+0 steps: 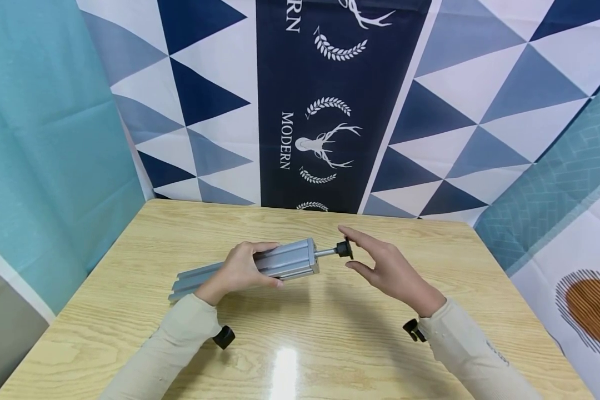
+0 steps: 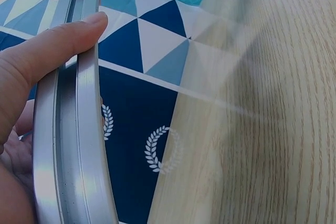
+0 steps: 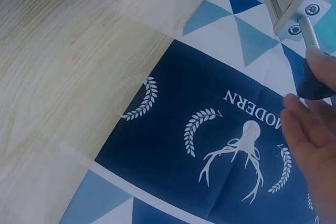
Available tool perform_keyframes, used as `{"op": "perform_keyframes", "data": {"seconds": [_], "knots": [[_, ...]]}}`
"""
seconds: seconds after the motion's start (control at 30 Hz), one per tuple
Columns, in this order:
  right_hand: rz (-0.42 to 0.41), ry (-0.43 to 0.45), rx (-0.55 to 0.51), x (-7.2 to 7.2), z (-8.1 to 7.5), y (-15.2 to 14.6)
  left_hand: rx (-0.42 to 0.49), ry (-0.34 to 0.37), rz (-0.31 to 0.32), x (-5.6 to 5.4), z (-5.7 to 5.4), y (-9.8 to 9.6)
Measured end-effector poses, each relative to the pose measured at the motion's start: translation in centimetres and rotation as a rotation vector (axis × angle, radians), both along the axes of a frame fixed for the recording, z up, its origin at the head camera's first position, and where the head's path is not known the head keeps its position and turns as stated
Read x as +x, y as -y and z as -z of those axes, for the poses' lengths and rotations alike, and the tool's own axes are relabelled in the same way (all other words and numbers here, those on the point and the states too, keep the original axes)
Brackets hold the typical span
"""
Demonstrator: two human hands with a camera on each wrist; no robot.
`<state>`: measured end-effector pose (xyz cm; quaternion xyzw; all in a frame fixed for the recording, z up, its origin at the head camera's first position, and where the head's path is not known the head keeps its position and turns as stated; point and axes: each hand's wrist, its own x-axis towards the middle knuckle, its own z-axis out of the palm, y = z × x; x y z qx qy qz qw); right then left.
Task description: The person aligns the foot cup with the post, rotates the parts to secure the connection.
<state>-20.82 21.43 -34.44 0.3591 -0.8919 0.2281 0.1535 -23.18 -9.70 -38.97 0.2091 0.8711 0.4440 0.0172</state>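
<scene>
A silver aluminium extrusion profile (image 1: pixel 287 260) lies slantwise over the table, its near end raised to the right. My left hand (image 1: pixel 242 268) grips it near that end, thumb across the grooved face in the left wrist view. A square end plate (image 3: pixel 306 10) with screws caps it. From this plate a threaded rod (image 1: pixel 325 253) sticks out, bearing a black leveling foot (image 1: pixel 346 249). My right hand (image 1: pixel 392 272) holds the foot loosely by its rim, thumb and fingers on opposite sides. Part of the foot hides behind the fingers in the right wrist view.
The wood-grain table (image 1: pixel 300 328) carries a second grey profile length (image 1: pixel 185 286) or the same one's far end; I cannot tell which. A patterned cloth (image 1: pixel 310 111) hangs along the back edge. Black wrist mounts (image 1: pixel 224 336) show below both hands.
</scene>
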Motion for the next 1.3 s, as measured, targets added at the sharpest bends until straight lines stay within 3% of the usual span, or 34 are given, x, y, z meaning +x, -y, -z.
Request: {"op": "perform_keyframes", "data": {"seconds": [0.23, 0.33, 0.7, 0.87, 1.07, 1.3], "knots": [[-0.056, -0.085, -0.003, -0.19, -0.13, 0.16, 0.018, 0.023, 0.002, 0.01, -0.01, 0.1], [-0.04, -0.073, -0.017, -0.15, -0.15, 0.15, 0.028, 0.028, 0.007, 0.04, 0.0, 0.13], [0.186, 0.283, -0.192, 0.11, -0.1, 0.52, 0.021, 0.021, 0.01, 0.15, 0.03, 0.12], [0.224, 0.39, -0.258, 0.05, 0.05, 0.68, 0.016, 0.017, 0.017, 0.12, 0.18, 0.04], [0.2, 0.371, -0.158, 0.06, -0.09, 0.24, 0.014, 0.019, 0.003, 0.0, 0.18, 0.06], [0.095, 0.201, -0.048, 0.23, -0.33, -0.07, 0.022, 0.025, -0.006, 0.03, -0.04, 0.06]]}}
